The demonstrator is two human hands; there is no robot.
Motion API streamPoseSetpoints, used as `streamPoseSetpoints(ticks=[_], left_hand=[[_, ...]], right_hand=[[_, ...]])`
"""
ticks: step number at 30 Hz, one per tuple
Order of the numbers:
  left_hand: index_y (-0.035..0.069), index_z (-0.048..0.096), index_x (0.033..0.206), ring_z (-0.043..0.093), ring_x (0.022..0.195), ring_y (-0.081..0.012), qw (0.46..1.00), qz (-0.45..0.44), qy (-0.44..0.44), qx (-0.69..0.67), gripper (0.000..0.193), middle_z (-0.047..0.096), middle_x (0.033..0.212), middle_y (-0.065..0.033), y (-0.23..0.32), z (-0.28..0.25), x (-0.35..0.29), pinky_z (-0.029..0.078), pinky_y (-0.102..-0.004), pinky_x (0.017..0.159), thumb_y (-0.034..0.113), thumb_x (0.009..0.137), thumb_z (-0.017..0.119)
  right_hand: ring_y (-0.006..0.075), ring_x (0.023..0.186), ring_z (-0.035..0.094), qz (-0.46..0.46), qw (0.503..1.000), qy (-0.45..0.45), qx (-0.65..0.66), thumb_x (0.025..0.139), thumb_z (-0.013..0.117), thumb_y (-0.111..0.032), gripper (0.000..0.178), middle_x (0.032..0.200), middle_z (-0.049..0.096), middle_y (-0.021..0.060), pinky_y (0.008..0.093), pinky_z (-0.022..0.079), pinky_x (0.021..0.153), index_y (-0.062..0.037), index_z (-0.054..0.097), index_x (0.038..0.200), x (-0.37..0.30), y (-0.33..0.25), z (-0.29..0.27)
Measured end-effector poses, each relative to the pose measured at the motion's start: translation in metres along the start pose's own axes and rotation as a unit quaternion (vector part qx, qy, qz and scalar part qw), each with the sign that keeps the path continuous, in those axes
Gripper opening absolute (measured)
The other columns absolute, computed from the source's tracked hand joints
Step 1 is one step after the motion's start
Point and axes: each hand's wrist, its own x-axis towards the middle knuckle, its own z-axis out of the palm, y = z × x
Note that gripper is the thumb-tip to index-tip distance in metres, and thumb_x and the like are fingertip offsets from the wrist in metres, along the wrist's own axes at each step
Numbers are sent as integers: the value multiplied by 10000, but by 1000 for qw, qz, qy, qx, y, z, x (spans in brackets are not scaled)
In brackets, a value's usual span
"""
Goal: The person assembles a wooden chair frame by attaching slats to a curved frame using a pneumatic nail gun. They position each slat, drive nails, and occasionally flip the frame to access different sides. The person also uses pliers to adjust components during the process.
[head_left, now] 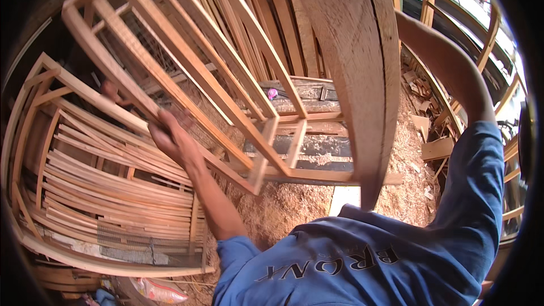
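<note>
A long slatted wooden frame (201, 68) stands tilted in front of me, running from the upper left down to the middle. My left hand (171, 135) is closed around its near left rail, slightly blurred. My right arm (447, 56) reaches forward along the right side, and its hand is hidden behind a wide, thick wooden board (362, 51). This board rises close in front of me with a dark line along its edge. Whether my right hand touches it cannot be seen. A blurred brown shape beyond my left hand is unclear.
Another wooden frame (56, 258), holding many thin strips (119, 181) and some wire mesh (133, 243), lies at the left. Long planks (280, 17) lean at the back. Wood shavings (283, 209) cover the floor; offcuts (436, 148) lie at the right, near more upright framing.
</note>
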Motion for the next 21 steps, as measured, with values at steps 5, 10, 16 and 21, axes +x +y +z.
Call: streamPoseSetpoints(ticks=[5,10,16,21], left_hand=[[18,583,1159,685,734,-122,951,188,-239,50,483,597,889,-46,42,58,142,520,-236,535,483,1031,568],[-7,618,1233,692,989,-332,865,342,-335,150,668,719,1002,-183,77,155,179,510,-432,891,611,992,537],[-1,644,1149,646,882,-296,810,294,-468,193,726,655,871,-151,52,219,134,476,-442,807,683,980,472],[-7,644,1104,637,875,-270,748,280,-568,200,741,645,863,-177,-15,224,75,472,-445,804,700,975,464]], right_hand=[[318,1417,427,-119,895,-30,429,1089,291,-524,633,1560,421,160,484,300,1209,-120,316,1575,-93,44,7],[313,1388,444,-58,837,274,471,1109,241,-456,563,1511,452,141,478,330,1188,-145,280,1577,-168,113,78],[187,1002,537,-143,740,343,560,1104,364,-433,494,1078,550,31,392,451,926,-169,344,1521,-270,169,177],[235,1242,543,-131,751,285,581,1066,441,-456,523,1326,587,78,445,426,1073,-205,365,1519,-363,185,232]])
